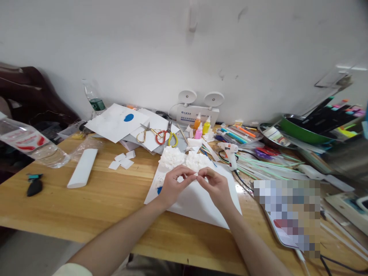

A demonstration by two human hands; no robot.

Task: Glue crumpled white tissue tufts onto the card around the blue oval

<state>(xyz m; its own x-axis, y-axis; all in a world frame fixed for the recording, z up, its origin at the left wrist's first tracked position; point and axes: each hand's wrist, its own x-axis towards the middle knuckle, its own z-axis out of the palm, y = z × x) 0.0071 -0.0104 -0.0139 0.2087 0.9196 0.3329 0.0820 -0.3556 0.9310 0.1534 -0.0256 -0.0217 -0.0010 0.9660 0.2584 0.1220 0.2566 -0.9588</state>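
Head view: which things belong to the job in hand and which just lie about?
In use:
- small white piece pinched between left hand and right hand
- white paper sheet beneath
- white clumps on it

Apparently lying about:
- red-labelled water bottle
- green-labelled bottle
- twin-head emergency light

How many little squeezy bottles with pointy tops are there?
3: an orange squeeze bottle at the back, a yellow squeeze bottle to its right, and a pink squeeze bottle nearest the person. Others might be hidden in the clutter.
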